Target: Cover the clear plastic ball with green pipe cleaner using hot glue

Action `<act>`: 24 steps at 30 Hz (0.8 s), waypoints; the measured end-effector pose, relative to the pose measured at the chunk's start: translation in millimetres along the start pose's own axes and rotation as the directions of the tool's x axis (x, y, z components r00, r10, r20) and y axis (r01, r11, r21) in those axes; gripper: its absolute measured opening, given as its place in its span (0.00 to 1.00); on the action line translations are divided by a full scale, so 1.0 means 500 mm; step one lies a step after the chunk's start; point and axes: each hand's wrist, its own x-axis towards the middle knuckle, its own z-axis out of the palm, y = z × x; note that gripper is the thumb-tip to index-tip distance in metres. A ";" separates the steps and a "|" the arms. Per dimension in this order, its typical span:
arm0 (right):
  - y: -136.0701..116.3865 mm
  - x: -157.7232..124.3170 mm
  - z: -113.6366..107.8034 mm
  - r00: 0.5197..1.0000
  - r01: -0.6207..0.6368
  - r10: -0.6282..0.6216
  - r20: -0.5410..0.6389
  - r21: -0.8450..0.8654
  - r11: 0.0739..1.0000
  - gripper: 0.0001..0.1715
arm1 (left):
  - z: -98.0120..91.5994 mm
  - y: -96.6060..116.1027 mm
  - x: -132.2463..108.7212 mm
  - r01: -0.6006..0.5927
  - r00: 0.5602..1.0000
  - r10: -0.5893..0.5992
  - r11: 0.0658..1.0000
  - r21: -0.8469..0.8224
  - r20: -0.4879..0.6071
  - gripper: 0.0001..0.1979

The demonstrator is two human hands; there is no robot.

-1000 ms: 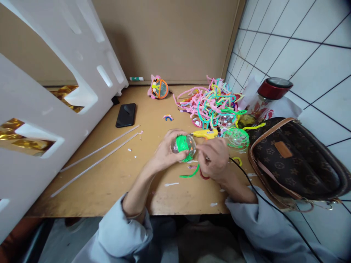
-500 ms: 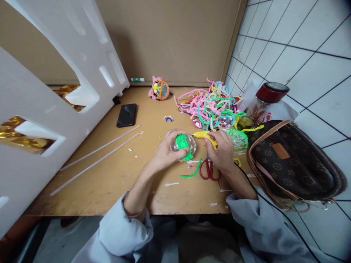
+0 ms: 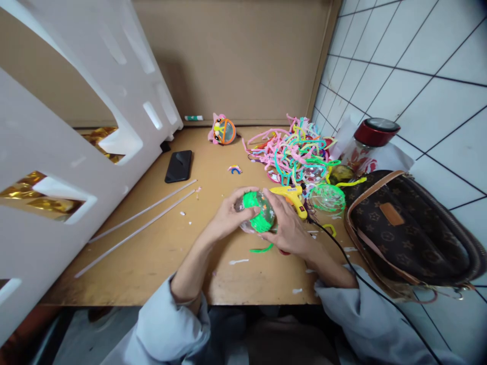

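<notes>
Between both hands is a clear plastic ball (image 3: 262, 221) with a bright green fuzzy band around it. My left hand (image 3: 232, 213) grips its left side, thumb across the green. The fingers of my right hand (image 3: 285, 223) close around its right side. Just beyond the right hand lies a yellow glue gun (image 3: 291, 193), its black cord running toward the lower right. A green pipe cleaner piece (image 3: 262, 249) rests below the ball. The red-handled scissors (image 3: 284, 252) are mostly hidden under my right hand. Another clear ball with green strands (image 3: 327, 197) sits to the right.
Tangled coloured pipe cleaners (image 3: 292, 149) are heaped at the back right, near a red-lidded jar (image 3: 376, 133) and a brown handbag (image 3: 411, 228). A black phone (image 3: 178, 166), two white sticks (image 3: 137, 228) and a decorated ball (image 3: 224, 130) lie farther left and back. A white plastic panel (image 3: 125, 101) stands left.
My right hand has let go of the glue gun, which now lies on the table, and has moved left onto the ball. My left hand still holds the ball.
</notes>
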 end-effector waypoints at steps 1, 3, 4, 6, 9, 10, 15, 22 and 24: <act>-0.004 0.000 -0.002 1.000 -0.007 0.007 -0.006 0.004 1.000 0.61 | 0.000 0.001 0.000 0.019 1.000 -0.018 0.999 -0.028 0.013 0.26; -0.010 0.000 -0.005 1.000 -0.008 0.008 -0.005 0.001 1.000 0.60 | 0.000 0.002 0.000 0.045 0.999 -0.043 0.996 -0.073 0.026 0.25; -0.013 -0.001 -0.007 1.000 -0.003 0.003 -0.004 -0.004 1.000 0.60 | 0.000 0.002 0.000 0.055 0.998 -0.053 0.995 -0.087 0.032 0.25; -0.017 -0.001 -0.008 1.000 0.001 -0.001 -0.005 -0.011 1.000 0.59 | -0.002 0.001 0.001 0.073 0.997 -0.068 0.992 -0.099 0.046 0.25; -0.019 -0.002 -0.008 1.000 0.010 -0.010 -0.015 0.002 1.000 0.54 | -0.004 0.000 0.001 0.090 0.994 -0.083 0.990 -0.107 0.067 0.26; -0.019 -0.003 -0.007 1.000 0.018 -0.018 -0.015 0.010 1.000 0.53 | -0.005 0.001 0.001 0.090 0.994 -0.083 0.990 -0.110 0.067 0.26; -0.017 -0.004 -0.007 1.000 0.028 -0.028 0.009 0.026 0.999 0.45 | -0.003 0.003 -0.002 0.100 0.993 -0.092 0.987 -0.126 0.069 0.27; -0.013 0.000 -0.012 1.000 0.023 -0.023 0.002 0.081 0.996 0.42 | 0.005 0.006 -0.007 0.045 0.997 -0.036 0.990 -0.134 0.074 0.25; -0.014 0.002 -0.013 1.000 0.023 -0.023 0.000 0.095 0.995 0.41 | 0.002 0.008 -0.009 0.009 0.998 -0.002 0.994 -0.106 0.066 0.24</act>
